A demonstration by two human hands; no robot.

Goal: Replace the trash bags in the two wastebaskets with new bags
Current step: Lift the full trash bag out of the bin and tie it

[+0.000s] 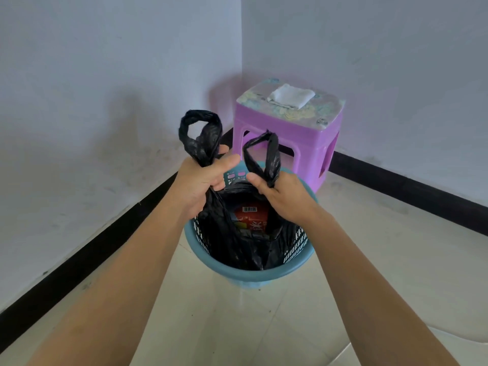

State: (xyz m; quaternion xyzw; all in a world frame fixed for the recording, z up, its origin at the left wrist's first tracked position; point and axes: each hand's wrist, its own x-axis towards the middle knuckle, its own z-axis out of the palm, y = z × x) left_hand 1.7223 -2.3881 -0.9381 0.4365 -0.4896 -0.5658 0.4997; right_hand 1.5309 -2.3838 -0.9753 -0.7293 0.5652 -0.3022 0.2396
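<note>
A blue plastic wastebasket [239,272] with slotted sides stands on the tiled floor near the room's corner. A black trash bag [237,241] sits inside it, with a red package [252,217] showing through its open mouth. My left hand [203,183] grips the bag's left handle loop just above the rim. My right hand [282,194] grips the right handle loop. Both loops stick up above my fists.
A purple plastic stool [293,136] stands in the corner right behind the basket, with a folded white bag or cloth [290,97] on its patterned top. White walls with a black baseboard [87,249] close in left and right.
</note>
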